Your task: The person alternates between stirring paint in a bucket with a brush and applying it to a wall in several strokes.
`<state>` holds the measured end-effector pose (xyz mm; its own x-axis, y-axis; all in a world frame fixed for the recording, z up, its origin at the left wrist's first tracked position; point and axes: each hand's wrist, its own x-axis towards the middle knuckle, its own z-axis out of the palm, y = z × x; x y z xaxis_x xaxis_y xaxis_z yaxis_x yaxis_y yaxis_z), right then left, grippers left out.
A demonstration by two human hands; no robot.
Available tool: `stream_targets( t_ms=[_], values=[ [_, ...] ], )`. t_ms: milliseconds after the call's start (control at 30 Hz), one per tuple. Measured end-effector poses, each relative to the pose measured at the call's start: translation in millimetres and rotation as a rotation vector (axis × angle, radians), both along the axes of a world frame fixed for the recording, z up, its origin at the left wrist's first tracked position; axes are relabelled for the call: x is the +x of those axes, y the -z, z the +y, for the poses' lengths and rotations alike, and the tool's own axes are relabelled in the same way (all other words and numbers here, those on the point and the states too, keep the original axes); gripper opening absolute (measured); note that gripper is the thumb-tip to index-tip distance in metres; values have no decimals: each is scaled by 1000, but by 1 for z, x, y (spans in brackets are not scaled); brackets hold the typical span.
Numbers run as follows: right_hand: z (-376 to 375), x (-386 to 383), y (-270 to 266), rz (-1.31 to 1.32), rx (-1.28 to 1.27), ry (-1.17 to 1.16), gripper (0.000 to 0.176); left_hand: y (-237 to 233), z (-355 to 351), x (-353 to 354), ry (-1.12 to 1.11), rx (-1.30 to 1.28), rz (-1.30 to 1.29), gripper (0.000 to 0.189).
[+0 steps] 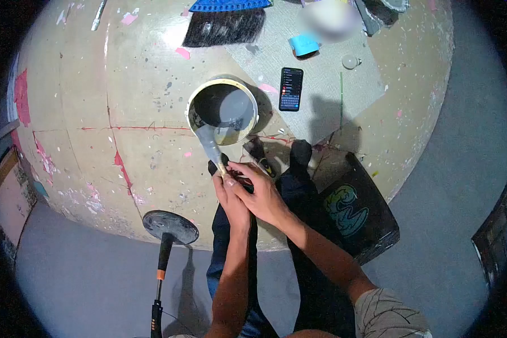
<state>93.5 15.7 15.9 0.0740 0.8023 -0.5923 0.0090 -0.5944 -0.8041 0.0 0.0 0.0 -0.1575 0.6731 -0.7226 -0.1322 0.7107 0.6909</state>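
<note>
A strip-like, greyish translucent item [209,144] runs from the near rim of a round bucket [251,93] down to my hands; its exact nature is unclear. My left hand [230,198] is closed around its lower end. Just to the right, my right hand [258,188] pinches at the same end, its fingertips touching those of my left hand. Dark grey material, partly lit, shows inside the bucket. A small tan piece [223,169] sits between my fingertips.
Behind the bucket are a black-bristled brush with a blue head [225,25], a phone [291,89], a blue roll [305,45] and a light bulb [351,61]. A black box [357,208] stands right of my legs; a round-headed pole tool [170,227] is at left.
</note>
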Motion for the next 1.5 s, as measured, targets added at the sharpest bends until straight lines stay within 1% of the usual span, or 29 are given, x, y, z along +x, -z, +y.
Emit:
stream_targets(
  t_ms=[67, 100, 167, 200, 267, 300, 367, 400, 433, 500, 533, 600, 633, 700, 733, 800, 833, 900, 933, 1000, 1067, 1100, 1167, 1267, 1300, 1367, 1400, 1433, 1500],
  values=[
    [-3, -1, 15, -71, -50, -41, 40, -1, -1, 8, 17, 15, -3, 23],
    [4, -15, 6, -68, -46, -41, 40, -12, 2, -5, 16, 19, 1, 23],
    [4, -19, 11, -160, -126, -120, 32, -4, -11, -11, 115, 61, 36, 22],
    [7, -18, 11, -162, -123, -120, 32, -3, -10, -12, 115, 63, 34, 22],
    [13, -15, 14, -73, -282, -130, 25, 0, -9, -16, 132, 61, 13, 20],
    [12, -14, 18, -71, -282, -130, 25, -1, -6, -20, 132, 61, 15, 20],
    [6, -9, 28, -96, -133, -51, 22, -1, 1, -29, 249, 3, 53, 18],
    [6, -9, 26, 44, -193, 109, 19, -4, 7, -32, 201, -30, 31, 18],
    [18, 2, 14, -2, -299, 19, 20, 1, 12, -37, 174, 18, 65, 21],
    [12, 8, 20, 56, -319, 142, 21, 29, 9, -56, 80, 34, 216, 31],
    [11, 11, 20, 22, -299, 153, 22, 41, 14, -61, 84, 36, 215, 31],
    [7, 18, 18, 25, -320, 157, 24, 66, 30, -67, -90, 29, 205, 40],
    [5, 21, 17, 28, -343, 156, 25, 71, 45, -66, -90, 30, 204, 40],
    [0, 25, 21, 26, -341, 135, 27, 82, 72, -64, -88, -62, -51, 49],
    [0, 27, 21, 40, -352, 125, 27, 89, 77, -64, -90, -60, -52, 49],
    [-2, 29, 22, 60, -362, 118, 28, 98, 82, -65, 37, -54, 4, 46],
    [-2, 29, 24, 51, -364, 110, 28, 101, 82, -66, 41, -51, 8, 46],
    [0, 28, 27, 45, -360, 108, 29, 106, 81, -68, 23, -15, 14, 38],
    [0, 28, 27, 27, -365, 89, 29, 109, 82, -70, 27, -13, 13, 38],
    [1, 28, 24, 2, -374, 71, 29, 113, 84, -74, 41, 46, -33, 27],
    [3, 27, 18, -52, -390, 35, 29, 114, 87, -73, 11, 9, -62, 24],
    [-2, 27, 22, -53, -389, 33, 29, 110, 91, -72, -17, -21, -85, 22],
    [-13, 27, 31, -218, -174, -16, 29, 100, 95, -64, -21, -14, -92, 21],
    [-16, 32, 15, -245, -108, 22, 30, 80, 95, -61, 38, 7, -61, 16],
    [-15, 33, 6, -243, -98, 27, 30, 66, 92, -62, 43, 5, -40, 17],
    [-12, 39, -18, -371, -31, -26, 32, 47, 80, -72, 95, 25, 13, 22],
    [-10, 41, -35, -334, -60, -21, 34, 32, 74, -77, 91, 27, 8, 22],
    [-11, 43, -52, -337, -41, -10, 34, 11, 70, -77, 88, 29, 3, 22],
    [-16, 46, -94, -408, 44, -104, 34, -41, 63, -79, 79, -12, -11, 23]
  ],
)
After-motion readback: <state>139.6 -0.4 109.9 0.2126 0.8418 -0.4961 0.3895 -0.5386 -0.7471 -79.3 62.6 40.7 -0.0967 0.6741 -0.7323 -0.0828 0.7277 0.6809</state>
